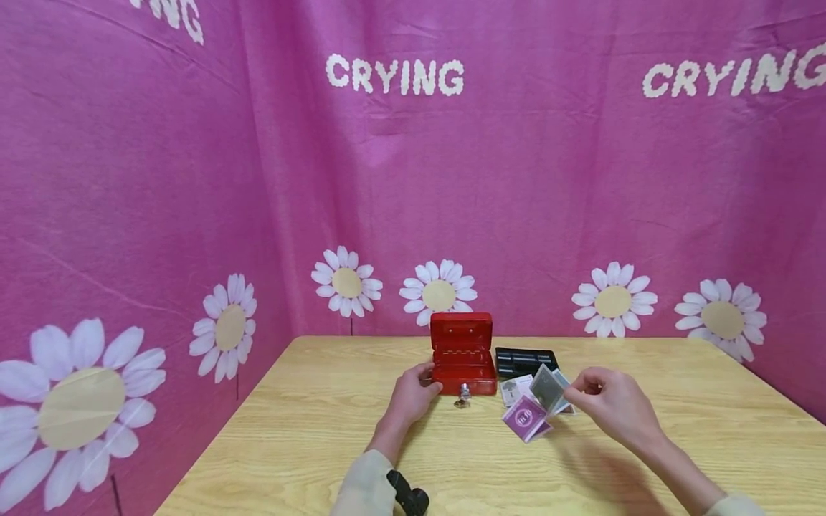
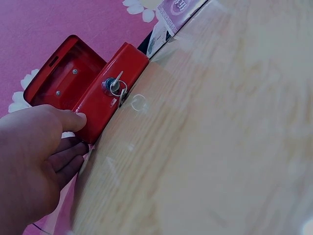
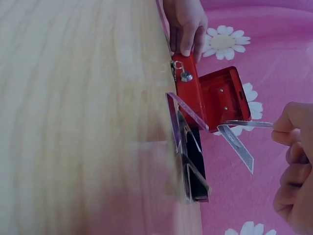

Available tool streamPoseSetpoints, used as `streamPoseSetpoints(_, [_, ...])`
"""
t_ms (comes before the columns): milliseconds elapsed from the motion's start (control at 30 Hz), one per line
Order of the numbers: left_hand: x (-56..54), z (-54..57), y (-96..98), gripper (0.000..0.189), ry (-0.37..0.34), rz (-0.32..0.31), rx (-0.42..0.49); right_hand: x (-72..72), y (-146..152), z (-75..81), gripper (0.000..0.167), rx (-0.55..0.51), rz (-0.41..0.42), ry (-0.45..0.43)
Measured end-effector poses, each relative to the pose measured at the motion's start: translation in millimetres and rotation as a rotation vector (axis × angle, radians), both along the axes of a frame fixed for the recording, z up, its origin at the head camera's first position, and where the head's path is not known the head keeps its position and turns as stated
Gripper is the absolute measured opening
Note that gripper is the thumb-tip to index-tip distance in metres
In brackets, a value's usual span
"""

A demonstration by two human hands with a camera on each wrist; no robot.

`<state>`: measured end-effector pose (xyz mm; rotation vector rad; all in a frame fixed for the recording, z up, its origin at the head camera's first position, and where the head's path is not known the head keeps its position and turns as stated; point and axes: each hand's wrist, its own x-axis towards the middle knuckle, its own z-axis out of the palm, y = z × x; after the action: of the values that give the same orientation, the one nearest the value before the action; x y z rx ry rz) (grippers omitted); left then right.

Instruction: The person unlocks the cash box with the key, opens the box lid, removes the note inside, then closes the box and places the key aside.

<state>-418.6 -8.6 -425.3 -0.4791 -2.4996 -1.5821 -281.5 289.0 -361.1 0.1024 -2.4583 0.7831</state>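
A red cash box (image 1: pixel 464 385) stands on the table with its lid (image 1: pixel 461 331) raised. Keys on a ring (image 2: pixel 117 87) hang from its front lock. My left hand (image 1: pixel 413 395) grips the box's left side, the thumb on its front corner. Between thumb and forefinger, my right hand (image 1: pixel 616 405) pinches a folded grey banknote (image 3: pixel 237 142), raised above the table. Below it lie more folded notes: a purple one (image 1: pixel 524 417) in front and a pale one (image 1: pixel 514 389) beside the box. The grey note partly hides the others.
A black coin tray (image 1: pixel 525 360) lies right of the box, behind the notes. The wooden table (image 1: pixel 310 430) ends at a pink cloth (image 1: pixel 516 215) with daisies, hung behind and at the left. A black wrist device (image 1: pixel 408 494) sits at the left sleeve.
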Motion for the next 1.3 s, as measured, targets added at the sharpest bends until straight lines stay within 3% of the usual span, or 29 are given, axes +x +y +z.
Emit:
streamPoseSetpoints(633, [1.8, 0.6, 1.4, 0.046, -0.025, 0.017, 0.0, 12.5, 20, -7.2, 0.012, 0.053, -0.036, -0.113])
streamPoseSetpoints(967, [1.3, 0.3, 0.3, 0.046, -0.016, 0.023, -0.008, 11.9, 27, -14.5, 0.015, 0.062, -0.05, -0.23])
streamPoseSetpoints(1300, [1.0, 1.1, 0.9, 0.045, -0.016, 0.03, -0.015, 11.0, 26, -18.4, 0.019, 0.115, -0.064, -0.231])
